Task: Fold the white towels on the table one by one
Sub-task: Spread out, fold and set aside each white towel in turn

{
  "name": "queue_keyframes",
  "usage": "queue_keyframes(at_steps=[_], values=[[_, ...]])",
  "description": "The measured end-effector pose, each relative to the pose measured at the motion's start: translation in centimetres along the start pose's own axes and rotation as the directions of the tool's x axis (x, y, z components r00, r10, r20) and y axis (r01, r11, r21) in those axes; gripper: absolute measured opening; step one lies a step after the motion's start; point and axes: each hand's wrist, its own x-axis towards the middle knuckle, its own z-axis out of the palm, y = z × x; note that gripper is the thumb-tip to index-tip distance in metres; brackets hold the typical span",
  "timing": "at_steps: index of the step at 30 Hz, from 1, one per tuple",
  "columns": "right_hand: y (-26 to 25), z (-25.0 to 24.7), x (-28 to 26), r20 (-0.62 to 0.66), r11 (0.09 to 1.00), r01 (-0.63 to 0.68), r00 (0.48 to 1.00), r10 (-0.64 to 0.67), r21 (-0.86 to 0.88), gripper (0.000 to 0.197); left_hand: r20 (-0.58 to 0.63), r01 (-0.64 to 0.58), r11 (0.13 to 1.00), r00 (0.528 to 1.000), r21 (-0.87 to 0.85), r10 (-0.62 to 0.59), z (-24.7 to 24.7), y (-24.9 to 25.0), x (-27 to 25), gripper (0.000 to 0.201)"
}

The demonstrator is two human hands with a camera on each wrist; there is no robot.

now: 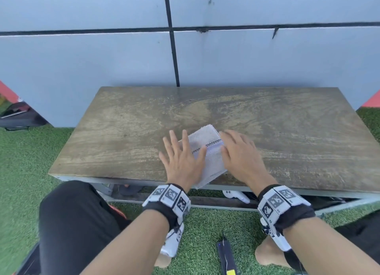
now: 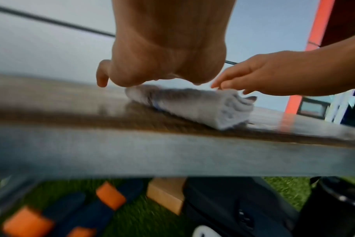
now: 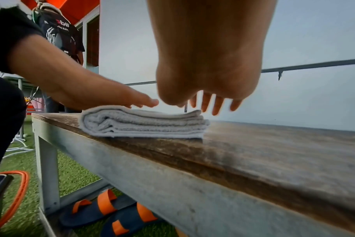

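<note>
While the folded white towel (image 1: pixel 207 151) lies at the near edge of the wooden table (image 1: pixel 123 130), the left hand (image 1: pixel 182 161) rests flat on it, fingers spread; the right hand (image 1: pixel 238 153) hovers alongside, fingers straight.

The left part of the folded towel (image 1: pixel 207 151) is covered by the left hand (image 1: pixel 182 161) in the head view. The near edge of the tabletop (image 2: pixel 132 121) is smeared by blur in the left wrist view. Sandals (image 2: pixel 75 208) below are blurred too.
</note>
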Motion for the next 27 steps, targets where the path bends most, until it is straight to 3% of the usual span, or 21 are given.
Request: queue_keyframes(at_steps=[3, 8, 11, 14, 18, 21, 24, 27], values=[[-0.3, 1.9, -0.6, 0.263, 0.985, 0.051, 0.96, -0.095, 0.168, 0.057, -0.063, 0.065, 0.997, 0.996, -0.041, -0.068, 2.0, -0.2, -1.4, 0.091], [-0.6, 2.5, -0.7, 0.303, 0.989, -0.032, 0.953, -0.013, 0.142, 0.059, -0.11, 0.203, 0.974, 0.971, -0.102, -0.214, 2.1, -0.7, -1.3, 0.119], [-1.3, 2.2, -0.8, 0.321, 0.991, -0.077, 0.946, 0.038, 0.109, 0.059, -0.107, 0.278, 0.953, 0.951, -0.12, -0.291, 2.0, -0.5, -1.7, 0.123], [-2.2, 1.8, -1.0, 0.305, 0.993, -0.102, 0.949, 0.081, 0.055, 0.059, -0.133, 0.283, 0.945, 0.943, -0.165, -0.306, 1.9, 0.3, -2.2, 0.113], [-3.2, 0.6, -0.6, 0.316, 0.991, -0.134, 0.941, 0.124, 0.011, 0.059, -0.186, 0.221, 0.947, 0.946, -0.232, -0.266, 1.2, 0.4, -2.4, 0.074], [-3.3, 0.2, -1.0, 0.284, 0.995, -0.097, 0.954, 0.097, -0.015, 0.05, -0.073, 0.171, 0.942, 0.977, -0.288, -0.2, -0.7, 0.2, -1.8, 0.051], [-2.9, -0.3, -2.1, 0.265, 0.998, -0.059, 0.963, 0.049, 0.028, 0.039, 0.089, 0.122, 0.867, 0.992, -0.483, -0.09, -3.1, 0.3, -1.5, 0.028], [-2.4, -1.4, -2.6, 0.266, 0.965, -0.144, 0.96, 0.083, 0.221, 0.035, 0.134, 0.07, 0.817, 0.991, -0.572, 0.009, -5.3, 0.3, -2.1, 0.032]])
